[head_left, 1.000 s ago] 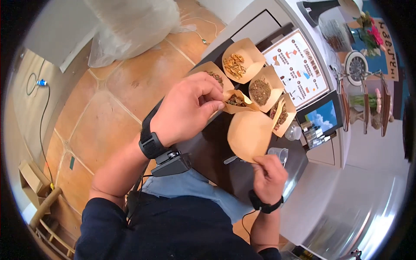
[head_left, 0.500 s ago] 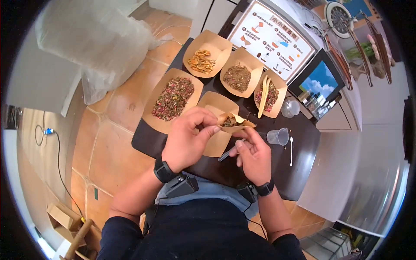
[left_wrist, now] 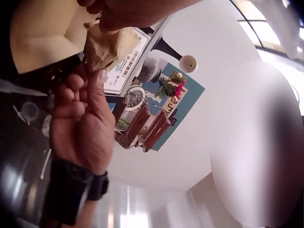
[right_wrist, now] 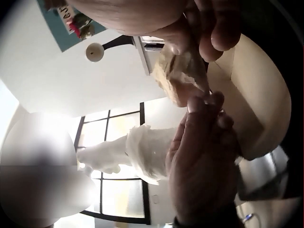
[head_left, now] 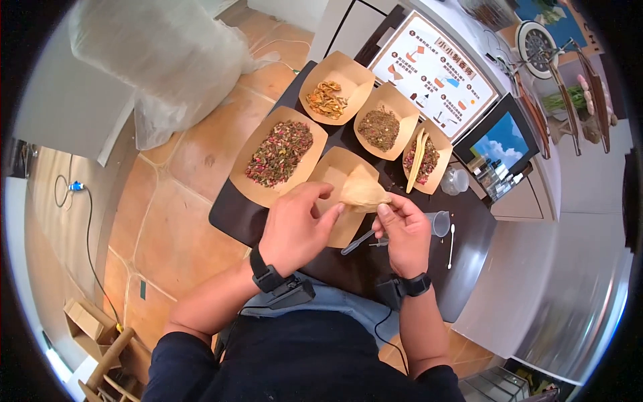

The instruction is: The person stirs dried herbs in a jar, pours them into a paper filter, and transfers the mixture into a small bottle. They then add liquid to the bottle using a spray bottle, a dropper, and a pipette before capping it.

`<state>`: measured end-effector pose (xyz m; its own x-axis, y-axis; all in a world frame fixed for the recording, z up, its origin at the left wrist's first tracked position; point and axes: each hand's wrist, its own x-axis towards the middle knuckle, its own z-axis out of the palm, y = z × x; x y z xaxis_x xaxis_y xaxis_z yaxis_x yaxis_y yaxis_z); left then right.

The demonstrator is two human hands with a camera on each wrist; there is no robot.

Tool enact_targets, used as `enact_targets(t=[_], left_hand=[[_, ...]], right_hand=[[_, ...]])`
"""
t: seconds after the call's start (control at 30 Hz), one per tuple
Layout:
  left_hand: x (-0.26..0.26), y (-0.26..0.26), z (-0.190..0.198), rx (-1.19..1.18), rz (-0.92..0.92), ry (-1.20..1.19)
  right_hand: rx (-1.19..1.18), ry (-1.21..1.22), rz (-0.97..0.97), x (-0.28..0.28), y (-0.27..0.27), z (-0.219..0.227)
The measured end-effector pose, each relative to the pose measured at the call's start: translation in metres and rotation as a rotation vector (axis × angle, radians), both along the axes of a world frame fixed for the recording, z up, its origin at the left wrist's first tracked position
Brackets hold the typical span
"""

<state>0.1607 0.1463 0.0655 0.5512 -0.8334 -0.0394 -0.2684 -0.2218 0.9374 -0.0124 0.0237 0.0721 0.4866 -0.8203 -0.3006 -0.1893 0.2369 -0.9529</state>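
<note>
A folded tan paper pouch (head_left: 364,192) is up over an empty-looking paper tray (head_left: 333,167), its inside hidden in the head view. At its left corner, my left hand (head_left: 295,224) pinches the edge with thumb and fingertips. My right hand (head_left: 407,234) grips the lower right corner between thumb and forefinger. In the left wrist view the pouch (left_wrist: 102,47) hangs between my left hand (left_wrist: 137,12) above and right hand (left_wrist: 83,118) below. The right wrist view shows the crumpled pouch (right_wrist: 178,76), with my right hand (right_wrist: 142,16) above and left hand (right_wrist: 204,156) below.
Paper trays hold pink-flecked herbs (head_left: 280,154), orange pieces (head_left: 326,99), brown bits (head_left: 379,128) and petals with wooden tongs (head_left: 416,161). To the right are a clear cup (head_left: 439,223), a jar (head_left: 455,181) and a white stick (head_left: 451,246). An instruction sheet (head_left: 435,74) stands behind.
The round paper has become a folded pouch held by both hands. Its filling, visible half a second ago, is now hidden in the head view. The right hand has moved up beside the left.
</note>
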Motion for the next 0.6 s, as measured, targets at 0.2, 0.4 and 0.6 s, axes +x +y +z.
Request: enact_targets(t=[0.2, 0.4, 0.6], left_hand=[[0.003, 0.029, -0.006, -0.114, 0.025, -0.254], [0.006, 0.044, -0.01, -0.293, -0.001, -0.361], [0.011, 0.051, -0.014, -0.333, 0.024, -0.389]], right_hand=[[-0.553, 0.291, 0.111, 0.024, 0.009, 0.006], [-0.796, 0.34, 0.189, 0.041, 0.018, 0.012], [-0.795, 0.379, 0.278, 0.039, 0.016, 0.014]])
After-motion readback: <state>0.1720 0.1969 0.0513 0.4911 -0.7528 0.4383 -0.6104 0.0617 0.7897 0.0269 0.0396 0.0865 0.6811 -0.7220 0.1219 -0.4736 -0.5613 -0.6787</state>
